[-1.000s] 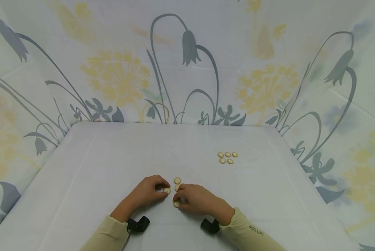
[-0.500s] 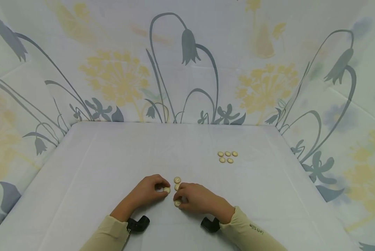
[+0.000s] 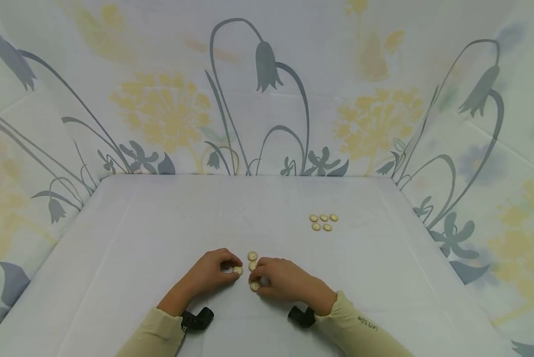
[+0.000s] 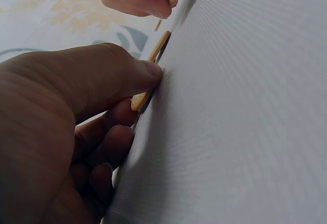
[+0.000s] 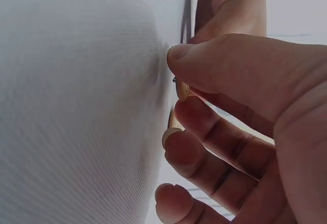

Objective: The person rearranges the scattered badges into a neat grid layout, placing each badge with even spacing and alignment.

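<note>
My left hand (image 3: 213,268) pinches a round beige button (image 3: 237,270) flat on the white tabletop, thumb on the near side. In the left wrist view the edge of that button (image 4: 138,101) shows under the thumb. Just to the right, my right hand (image 3: 285,280) pinches another button (image 3: 255,286) between thumb and index finger; the right wrist view shows this button (image 5: 182,88) slightly tilted. Two more buttons lie between the hands: an upper one (image 3: 252,256) in full sight, and a lower one (image 3: 252,266) partly covered by the right hand's fingers.
Farther back on the right, several matching buttons (image 3: 323,217) lie in two short rows on the white tabletop (image 3: 182,213). A flower-printed cloth (image 3: 168,114) rises along the back and both sides. Each wrist carries a black camera (image 3: 197,318).
My right hand has slid a little to the right and away from me, and its button has moved with it. The left hand keeps its place on its button.
</note>
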The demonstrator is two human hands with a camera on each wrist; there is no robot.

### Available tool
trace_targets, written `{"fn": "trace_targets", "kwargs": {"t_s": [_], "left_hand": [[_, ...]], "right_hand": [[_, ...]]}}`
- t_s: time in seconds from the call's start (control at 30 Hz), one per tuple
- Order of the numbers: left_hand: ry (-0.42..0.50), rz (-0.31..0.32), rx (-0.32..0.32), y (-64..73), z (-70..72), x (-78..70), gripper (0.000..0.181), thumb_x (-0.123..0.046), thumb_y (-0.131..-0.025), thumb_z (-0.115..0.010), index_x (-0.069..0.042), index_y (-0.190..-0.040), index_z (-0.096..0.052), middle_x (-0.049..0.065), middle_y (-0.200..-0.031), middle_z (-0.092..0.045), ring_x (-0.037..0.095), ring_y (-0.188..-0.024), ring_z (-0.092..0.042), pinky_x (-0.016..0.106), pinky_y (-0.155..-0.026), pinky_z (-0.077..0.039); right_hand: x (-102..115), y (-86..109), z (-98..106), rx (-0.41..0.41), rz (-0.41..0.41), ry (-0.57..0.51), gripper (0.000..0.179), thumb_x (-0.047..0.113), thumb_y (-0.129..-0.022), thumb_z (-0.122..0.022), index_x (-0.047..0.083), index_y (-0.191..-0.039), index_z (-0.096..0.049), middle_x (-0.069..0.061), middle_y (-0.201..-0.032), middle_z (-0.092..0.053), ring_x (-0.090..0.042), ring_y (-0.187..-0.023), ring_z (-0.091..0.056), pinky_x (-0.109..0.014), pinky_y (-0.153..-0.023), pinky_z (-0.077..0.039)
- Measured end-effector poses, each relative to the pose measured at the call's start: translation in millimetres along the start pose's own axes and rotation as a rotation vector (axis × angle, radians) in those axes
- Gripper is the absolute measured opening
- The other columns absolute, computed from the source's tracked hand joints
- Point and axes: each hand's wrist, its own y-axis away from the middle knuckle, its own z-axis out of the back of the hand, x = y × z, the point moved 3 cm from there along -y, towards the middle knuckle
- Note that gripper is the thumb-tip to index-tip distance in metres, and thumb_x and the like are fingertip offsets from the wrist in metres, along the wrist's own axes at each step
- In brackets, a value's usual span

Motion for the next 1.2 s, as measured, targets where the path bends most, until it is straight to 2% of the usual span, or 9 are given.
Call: {"fn": "trace_targets", "kwargs": {"t_s": [0.27, 0.5, 0.93, 1.2], "left_hand": [[0.003, 0.008, 0.003, 0.3, -0.7, -0.1, 0.017, -0.022, -0.085, -0.074, -0.019, -0.102, -0.072, -0.012, -0.097, -0.065, 0.006, -0.087, -0.056, 0.024, -0.078, -0.048], [0.002, 0.02, 0.006, 0.3, -0.6, -0.6, 0.017, -0.022, -0.086, -0.073, -0.019, -0.102, -0.072, -0.012, -0.098, -0.065, 0.007, -0.087, -0.056, 0.025, -0.078, -0.048], [-0.002, 0.021, -0.004, 0.1, -0.9, -0.8, 0.017, -0.022, -0.085, -0.074, -0.019, -0.101, -0.072, -0.012, -0.097, -0.065, 0.007, -0.087, -0.056, 0.025, -0.078, -0.048], [-0.012, 0.031, -0.013, 0.4, -0.7, -1.9, 0.016, -0.021, -0.084, -0.074, -0.02, -0.1, -0.072, -0.012, -0.097, -0.065, 0.007, -0.088, -0.056, 0.026, -0.078, -0.048]], "right_hand": [[-7.1, 1.0, 3.4, 0.0, -0.035, -0.01, 0.02, 0.026, -0.088, -0.069, 0.023, -0.108, -0.074, 0.011, -0.102, -0.063, 0.0, -0.085, -0.056, -0.021, -0.078, -0.049], [-14.6, 2.4, 8.5, -0.033, -0.048, -0.024, 0.023, 0.024, -0.086, -0.07, 0.021, -0.109, -0.074, 0.01, -0.103, -0.064, -0.003, -0.087, -0.057, -0.022, -0.079, -0.048], [-35.1, 7.7, 21.2, -0.06, -0.134, -0.115, 0.022, 0.02, -0.086, -0.07, 0.018, -0.107, -0.074, 0.008, -0.1, -0.064, -0.005, -0.074, -0.053, -0.02, -0.067, -0.044], [-44.8, 12.4, 29.7, -0.083, -0.182, -0.149, 0.026, 0.015, -0.085, -0.07, 0.015, -0.11, -0.074, 0.006, -0.1, -0.063, -0.007, -0.075, -0.052, -0.021, -0.068, -0.045]]}}
